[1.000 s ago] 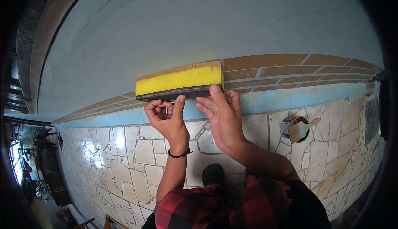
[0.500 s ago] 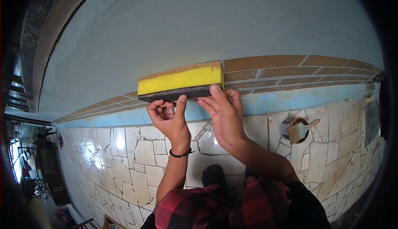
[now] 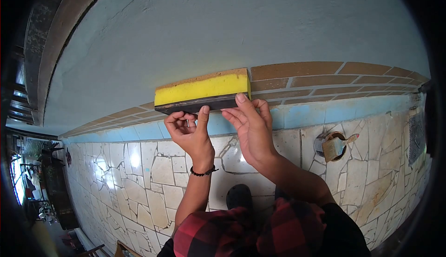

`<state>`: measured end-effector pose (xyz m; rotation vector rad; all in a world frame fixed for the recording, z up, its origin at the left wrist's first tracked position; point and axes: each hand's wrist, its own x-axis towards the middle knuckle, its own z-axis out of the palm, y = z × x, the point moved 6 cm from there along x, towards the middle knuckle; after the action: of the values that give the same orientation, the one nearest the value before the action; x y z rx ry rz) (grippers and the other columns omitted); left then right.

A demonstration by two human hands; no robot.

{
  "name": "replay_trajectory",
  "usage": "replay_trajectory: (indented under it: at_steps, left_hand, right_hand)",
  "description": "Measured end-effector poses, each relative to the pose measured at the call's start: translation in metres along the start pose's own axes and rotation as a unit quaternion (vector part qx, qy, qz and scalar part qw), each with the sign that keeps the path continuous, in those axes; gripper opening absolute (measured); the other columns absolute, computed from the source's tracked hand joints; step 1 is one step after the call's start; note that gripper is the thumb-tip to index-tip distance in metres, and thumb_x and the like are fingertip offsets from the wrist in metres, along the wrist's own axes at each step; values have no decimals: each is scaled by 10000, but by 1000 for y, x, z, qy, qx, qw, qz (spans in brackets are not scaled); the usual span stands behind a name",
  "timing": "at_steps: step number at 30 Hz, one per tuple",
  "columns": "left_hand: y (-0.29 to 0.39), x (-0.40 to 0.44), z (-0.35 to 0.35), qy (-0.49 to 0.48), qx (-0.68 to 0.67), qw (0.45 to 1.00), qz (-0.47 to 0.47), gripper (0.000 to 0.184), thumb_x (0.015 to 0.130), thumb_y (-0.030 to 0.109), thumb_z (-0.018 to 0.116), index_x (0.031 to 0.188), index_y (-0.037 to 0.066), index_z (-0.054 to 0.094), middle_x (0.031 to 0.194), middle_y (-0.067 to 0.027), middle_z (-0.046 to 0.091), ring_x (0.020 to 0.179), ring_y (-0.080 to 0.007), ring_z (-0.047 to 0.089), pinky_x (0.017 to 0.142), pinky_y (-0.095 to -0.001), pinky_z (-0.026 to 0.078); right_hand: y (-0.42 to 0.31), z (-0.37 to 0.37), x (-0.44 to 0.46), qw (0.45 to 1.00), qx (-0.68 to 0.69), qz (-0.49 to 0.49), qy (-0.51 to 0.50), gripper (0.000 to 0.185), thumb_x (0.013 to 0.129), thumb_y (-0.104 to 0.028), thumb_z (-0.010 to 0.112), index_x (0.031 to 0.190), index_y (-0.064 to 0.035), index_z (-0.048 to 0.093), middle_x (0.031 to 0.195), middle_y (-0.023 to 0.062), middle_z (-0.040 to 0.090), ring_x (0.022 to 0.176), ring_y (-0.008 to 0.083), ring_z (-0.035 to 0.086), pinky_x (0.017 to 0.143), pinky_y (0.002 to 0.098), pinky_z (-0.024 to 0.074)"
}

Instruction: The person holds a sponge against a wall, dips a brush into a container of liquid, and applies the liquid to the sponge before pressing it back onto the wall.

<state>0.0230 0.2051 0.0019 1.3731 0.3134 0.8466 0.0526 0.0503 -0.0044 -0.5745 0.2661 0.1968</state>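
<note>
L hand [image 3: 193, 141], w/ dark beaded bracelet [image 3: 204, 171] at wrist, & R hand [image 3: 254, 138] both hold the yellow sponge block [image 3: 202, 88] by its black backing [image 3: 218, 102], fingers narrow on it, R thumb nr block's R end. Block's brown-stained far edge is up against gray wall [image 3: 241, 24], next to brown brick pattern [image 3: 302, 82] running R. Lt-blue base strip [image 3: 339, 112] below. Off to R, on stone-tile floor [image 3: 371, 173]: can [image 3: 319, 145] w/ paintbrush [image 3: 331, 150] across top.
</note>
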Motion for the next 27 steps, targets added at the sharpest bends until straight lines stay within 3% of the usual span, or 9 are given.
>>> replay_trajectory:
  at_steps: [7, 10, 16, 19, 27]
  left_hand:
    - [0, 0, 0, 1, -3, 1000, -1, 514, 763, -29, 853, 1091, 86, 475, 913, -4, 500, 829, -85, 491, 826, -217, 469]
    - [-1, 0, 0, 2, -5, 1000, -1, 516, 761, -28, 855, 1091, 87, 475, 911, -3, 502, 829, -86, 494, 828, -220, 470]
    - [0, 0, 0, 5, 3, 1000, -7, 520, 758, -28, 856, 1092, 89, 475, 907, -1, 499, 834, -88, 503, 834, -225, 470]
    - [1, 0, 0, 6, 11, 1000, -1, 497, 772, -31, 842, 1088, 92, 478, 897, 2, 502, 832, -83, 509, 811, -224, 474]
    - [1, 0, 1, 0, 13, 1000, 18, 452, 805, -46, 807, 1087, 97, 483, 885, 4, 513, 830, -75, 522, 774, -222, 490]
  right_hand:
    - [0, 1, 0, 1000, -2, -3, 1, 339, 933, -240, 728, 1015, -105, 428, 1052, 109, 546, 1036, 275, 606, 1004, 440, 487]
    - [0, -1, 2, 1000, 14, 6, -2, 438, 902, -194, 766, 1032, -100, 358, 1068, 115, 580, 987, 211, 595, 983, 424, 490]
    - [0, -1, 3, 1000, 10, 5, 0, 441, 899, -203, 770, 1030, -100, 361, 1067, 116, 583, 996, 218, 599, 990, 429, 492]
    - [-1, 1, 1, 1000, -7, -6, 3, 338, 929, -249, 732, 1009, -99, 440, 1044, 103, 548, 1031, 271, 609, 997, 435, 493]
    - [-1, 1, 1, 1000, -8, -4, -3, 333, 934, -244, 725, 1014, -99, 437, 1053, 101, 547, 1037, 272, 607, 999, 437, 493]
